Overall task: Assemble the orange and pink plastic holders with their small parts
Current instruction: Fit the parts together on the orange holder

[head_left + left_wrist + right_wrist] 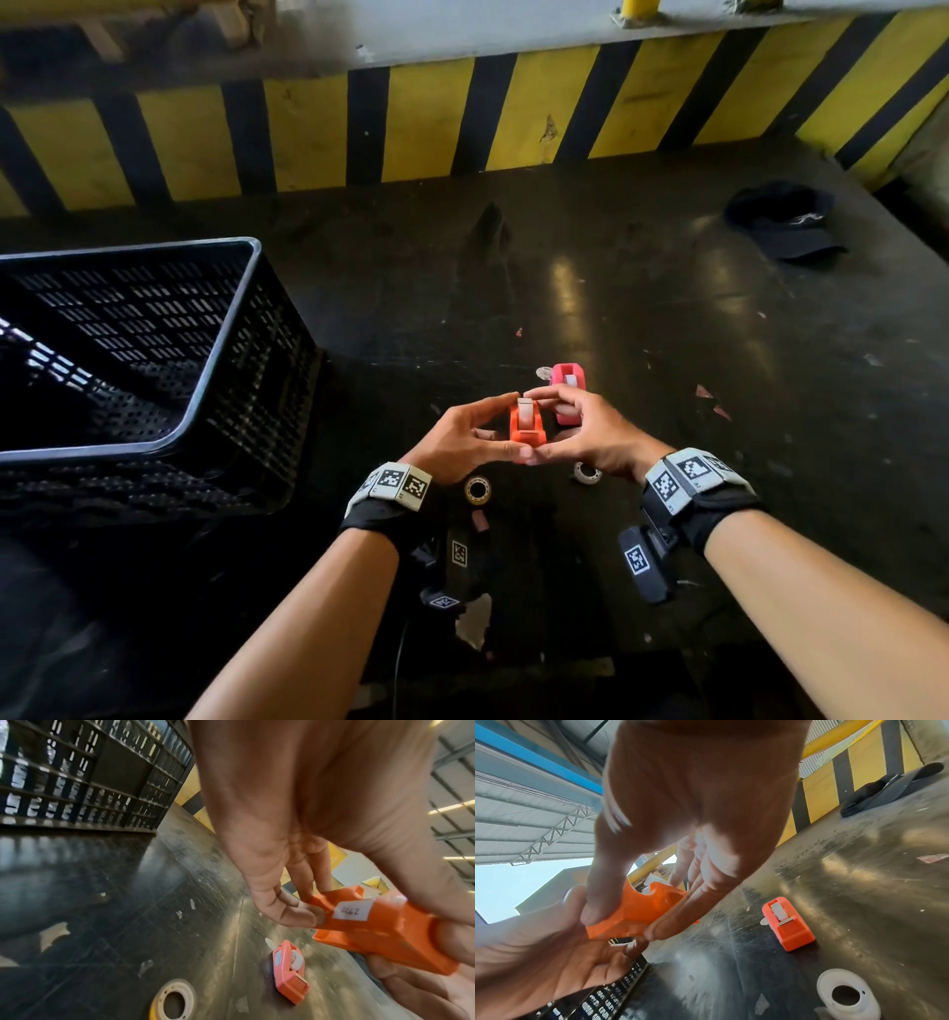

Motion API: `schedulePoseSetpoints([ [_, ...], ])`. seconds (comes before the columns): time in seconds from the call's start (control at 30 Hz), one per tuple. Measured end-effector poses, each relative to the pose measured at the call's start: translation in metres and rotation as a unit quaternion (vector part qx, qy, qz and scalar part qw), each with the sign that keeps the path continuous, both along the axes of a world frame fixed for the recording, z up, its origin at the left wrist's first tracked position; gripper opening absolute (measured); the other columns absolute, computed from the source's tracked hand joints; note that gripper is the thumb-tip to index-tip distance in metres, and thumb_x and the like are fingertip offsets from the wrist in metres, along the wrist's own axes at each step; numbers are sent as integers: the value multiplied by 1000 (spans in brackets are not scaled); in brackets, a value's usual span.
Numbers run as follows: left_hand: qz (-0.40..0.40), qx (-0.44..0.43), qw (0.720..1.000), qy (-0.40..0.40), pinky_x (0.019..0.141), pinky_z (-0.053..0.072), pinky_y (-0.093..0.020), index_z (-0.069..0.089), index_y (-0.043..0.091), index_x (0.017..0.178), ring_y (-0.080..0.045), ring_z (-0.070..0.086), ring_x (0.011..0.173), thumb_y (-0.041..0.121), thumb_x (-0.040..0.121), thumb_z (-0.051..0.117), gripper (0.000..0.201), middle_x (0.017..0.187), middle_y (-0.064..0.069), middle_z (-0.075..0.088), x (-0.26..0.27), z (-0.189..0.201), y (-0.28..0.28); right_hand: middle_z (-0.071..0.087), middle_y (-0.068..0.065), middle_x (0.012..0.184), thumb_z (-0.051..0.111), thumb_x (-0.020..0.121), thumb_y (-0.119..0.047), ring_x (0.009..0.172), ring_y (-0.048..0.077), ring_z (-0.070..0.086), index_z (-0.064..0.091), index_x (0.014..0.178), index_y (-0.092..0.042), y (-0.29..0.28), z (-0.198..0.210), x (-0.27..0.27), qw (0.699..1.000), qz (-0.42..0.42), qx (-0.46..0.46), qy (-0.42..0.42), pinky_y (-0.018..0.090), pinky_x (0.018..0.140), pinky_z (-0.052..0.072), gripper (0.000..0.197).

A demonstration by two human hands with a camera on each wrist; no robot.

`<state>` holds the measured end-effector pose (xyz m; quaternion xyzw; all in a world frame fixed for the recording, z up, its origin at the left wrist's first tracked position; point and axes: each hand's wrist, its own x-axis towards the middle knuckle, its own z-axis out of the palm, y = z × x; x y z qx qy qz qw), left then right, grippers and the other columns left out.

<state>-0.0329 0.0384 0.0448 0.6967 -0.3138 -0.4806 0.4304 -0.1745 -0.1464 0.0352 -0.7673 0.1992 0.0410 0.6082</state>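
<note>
Both hands hold the orange holder [527, 424] above the dark table [642, 318]. My left hand [472, 437] pinches its left side, thumb under the near end; a white label shows on the orange holder [372, 925]. My right hand [575, 437] pinches the orange holder [634, 914] between thumb and fingers. The pink holder [567, 385] lies on the table just beyond my right hand, also seen as the pink holder [289, 971] and pink holder [788, 925]. A yellowish tape roll [477, 489] and a white wheel [587, 472] lie on the table under my wrists.
A black slatted crate [154, 349] stands at the left. A dark cap [785, 221] lies at the far right. A yellow and black striped wall [462, 118] runs behind the table. Small scraps [711, 398] litter the surface at the right.
</note>
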Motion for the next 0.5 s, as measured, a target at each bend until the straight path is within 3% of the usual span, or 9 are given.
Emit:
schedulePoseSetpoints([
  [0.1,-8,8,1000,-14,112,50,-48,40,26,156,-24,67,125,25,77,89,93,150,-1,58,5,2,6,56,-5,143,100,58,-30,143,16,46,58,135,-34,7,-6,4,1000,0,-17,10,51,116,44,88],
  [0.17,3,7,1000,-24,105,55,-42,43,26,153,-19,70,119,27,85,83,79,148,1,58,6,8,3,58,-13,136,100,48,-40,144,18,46,58,135,-37,5,-8,7,1000,8,-19,17,55,116,43,97],
  [0.3,24,9,992,-123,79,63,-34,58,29,124,-13,78,93,27,95,71,32,120,1,76,11,15,-17,48,-32,128,101,57,-19,144,10,42,51,145,-27,-7,-8,15,999,34,-23,9,52,119,39,102],
  [0.4,20,27,978,-205,64,56,-20,59,30,109,-9,76,78,29,95,71,19,111,0,78,11,19,-39,44,-23,134,101,59,-17,145,10,40,49,149,-25,-24,-7,18,998,42,-37,15,49,120,39,104],
  [0.5,29,33,971,-236,64,58,-25,59,30,103,-10,74,73,29,97,68,11,97,2,78,9,21,-57,54,-16,142,102,54,-30,144,18,46,56,142,-32,-40,-7,21,997,44,-62,11,50,119,40,100],
])
